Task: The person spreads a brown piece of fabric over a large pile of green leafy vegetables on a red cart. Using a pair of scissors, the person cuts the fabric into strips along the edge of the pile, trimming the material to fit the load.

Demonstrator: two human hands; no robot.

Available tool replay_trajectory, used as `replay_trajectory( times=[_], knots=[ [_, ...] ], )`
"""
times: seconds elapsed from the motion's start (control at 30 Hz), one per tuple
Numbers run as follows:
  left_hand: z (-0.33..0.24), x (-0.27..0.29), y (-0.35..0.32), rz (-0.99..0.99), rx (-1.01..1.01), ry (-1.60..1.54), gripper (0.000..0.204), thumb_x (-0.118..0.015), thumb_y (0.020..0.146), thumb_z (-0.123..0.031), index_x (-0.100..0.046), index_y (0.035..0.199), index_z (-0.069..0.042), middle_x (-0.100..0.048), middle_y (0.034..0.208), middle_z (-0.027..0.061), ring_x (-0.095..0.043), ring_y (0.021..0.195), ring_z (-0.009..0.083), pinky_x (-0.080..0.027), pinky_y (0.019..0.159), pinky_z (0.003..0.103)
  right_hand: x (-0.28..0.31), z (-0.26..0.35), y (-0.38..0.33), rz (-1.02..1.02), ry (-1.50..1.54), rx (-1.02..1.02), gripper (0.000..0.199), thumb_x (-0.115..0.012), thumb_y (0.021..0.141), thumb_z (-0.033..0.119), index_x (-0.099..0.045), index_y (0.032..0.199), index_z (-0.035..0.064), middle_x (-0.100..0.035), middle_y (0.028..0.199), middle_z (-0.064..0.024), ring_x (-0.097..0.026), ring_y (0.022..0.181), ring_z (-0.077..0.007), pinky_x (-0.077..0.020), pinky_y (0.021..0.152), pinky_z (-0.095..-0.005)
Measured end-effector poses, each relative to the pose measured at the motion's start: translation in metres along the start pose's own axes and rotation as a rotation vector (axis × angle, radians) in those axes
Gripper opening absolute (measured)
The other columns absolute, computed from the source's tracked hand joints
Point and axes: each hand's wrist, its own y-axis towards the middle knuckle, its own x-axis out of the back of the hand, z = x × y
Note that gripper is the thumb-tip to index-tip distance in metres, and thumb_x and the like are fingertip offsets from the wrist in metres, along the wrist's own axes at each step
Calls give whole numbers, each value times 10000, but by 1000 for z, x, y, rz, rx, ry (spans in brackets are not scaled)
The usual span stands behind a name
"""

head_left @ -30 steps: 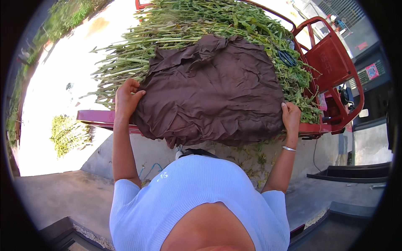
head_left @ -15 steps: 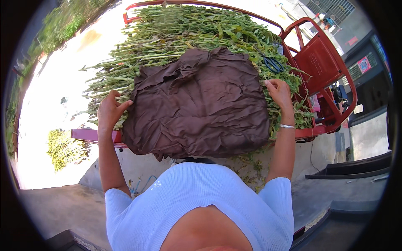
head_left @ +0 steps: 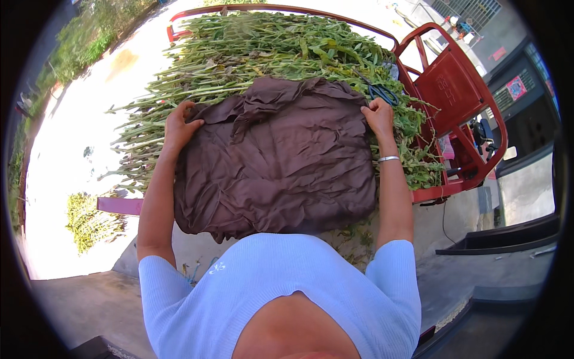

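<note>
Both hands on brown cloth over green stalks, red cart.

We see L hand (head_left: 179, 127) w/ grip clamped on the far-left edge of the brown cloth (head_left: 281, 158); R hand (head_left: 379, 115) grip clamped on its far-right corner. Cloth lies crumpled on the green stalks (head_left: 263, 51) piled in the red cart (head_left: 451, 90). Scissors (head_left: 382, 93) just beside R hand.
</note>
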Motion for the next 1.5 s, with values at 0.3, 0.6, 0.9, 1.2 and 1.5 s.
replay_trajectory(
  times=[0.3,0.6,0.9,1.2,1.5],
  knots=[
    [23,12,7,-33,270,-764,125,-681,814,8,-590,891,-28,-658,793,44,-627,702,94,-518,660,215,0,-32,30,214,680,-448,121,-624,820,74,-654,926,22,-534,644,28,-443,493,-65,-340,415,-231],
    [22,36,12,-206,257,-972,211,-687,798,34,-600,974,-45,-654,897,53,-631,803,137,-535,756,265,-13,-36,32,98,472,-266,133,-573,885,109,-657,927,15,-561,655,27,-432,483,-44,-327,429,-215],
    [8,44,2,99,118,-959,116,-593,855,27,-637,901,-69,-635,865,-20,-582,794,64,-474,717,219,11,14,8,-90,18,205,210,-615,810,17,-616,1020,28,-614,932,-107,-583,707,-181,-468,648,-306],
    [-10,44,4,-79,141,-994,201,-609,844,43,-662,1032,-7,-671,946,52,-624,843,117,-515,790,257,-60,207,-58,332,-84,1431,379,-675,701,104,-623,1075,128,-544,1213,-88,-526,1084,-275,-446,847,-392],
    [-5,46,8,-169,170,-1003,157,-625,844,21,-672,978,-44,-672,929,29,-611,856,97,-500,805,243,-170,276,83,582,625,639,219,-656,790,167,-676,956,25,-632,676,-95,-566,587,-143,-447,575,-297]
  ],
)
